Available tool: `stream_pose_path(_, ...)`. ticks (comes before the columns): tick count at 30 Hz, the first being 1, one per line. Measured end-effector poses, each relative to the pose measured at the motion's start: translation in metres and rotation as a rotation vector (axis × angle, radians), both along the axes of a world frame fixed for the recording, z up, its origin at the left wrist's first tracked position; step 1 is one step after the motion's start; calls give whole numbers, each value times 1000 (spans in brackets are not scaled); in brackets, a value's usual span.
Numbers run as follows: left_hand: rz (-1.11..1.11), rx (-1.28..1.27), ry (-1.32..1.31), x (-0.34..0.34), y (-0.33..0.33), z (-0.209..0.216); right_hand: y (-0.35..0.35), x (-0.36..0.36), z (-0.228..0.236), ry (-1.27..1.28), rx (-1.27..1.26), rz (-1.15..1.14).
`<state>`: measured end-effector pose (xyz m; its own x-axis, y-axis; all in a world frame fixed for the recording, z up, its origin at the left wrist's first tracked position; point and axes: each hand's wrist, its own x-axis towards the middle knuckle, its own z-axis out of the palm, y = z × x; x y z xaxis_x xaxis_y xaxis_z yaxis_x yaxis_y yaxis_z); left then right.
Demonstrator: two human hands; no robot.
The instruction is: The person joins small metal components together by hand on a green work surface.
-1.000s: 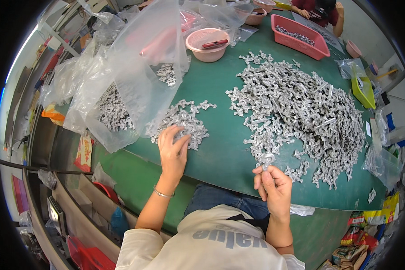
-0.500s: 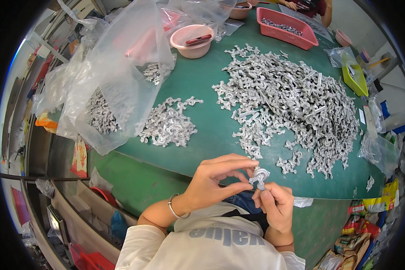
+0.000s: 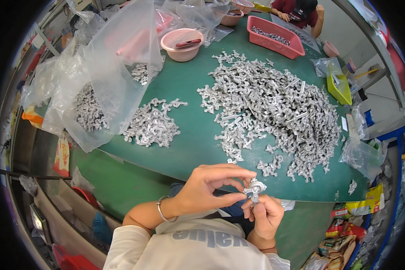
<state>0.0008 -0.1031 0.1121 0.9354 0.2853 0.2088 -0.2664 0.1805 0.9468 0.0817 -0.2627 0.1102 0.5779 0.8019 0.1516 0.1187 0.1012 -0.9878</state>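
While the left hand (image 3: 203,189) grips a metal casting (image 3: 256,187), the right hand (image 3: 266,217) pinches its lower end

Both hands are set narrow, the casting between their fingertips and by the near edge of the tabletop (image 3: 189,135). Beyond the right hand spreads a large heap (image 3: 279,112) of similar pieces; beyond and left of the left hand lies a small pile (image 3: 153,126). The step looks like handling or checking one piece; the next move calls for a firm pinch by one hand if the other loosens.
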Motion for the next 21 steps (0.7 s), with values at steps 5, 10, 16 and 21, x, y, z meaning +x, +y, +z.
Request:
stream_pose_path(5, -44, -4, -24, 4, -4, 4, -6, -2, -4, 67, 101, -33)
stream_pose_path(10, -89, -71, -28, 7, -7, 6, -11, -3, -4, 117, 126, -20)
stream_pose_path(16, -140, -185, -19, 6, -8, 2, -16, -4, -15, 153, 223, 37)
stream_pose_path(21, -169, -277, -6, 5, -8, 1, -17, -9, -16, 183, 242, 23)
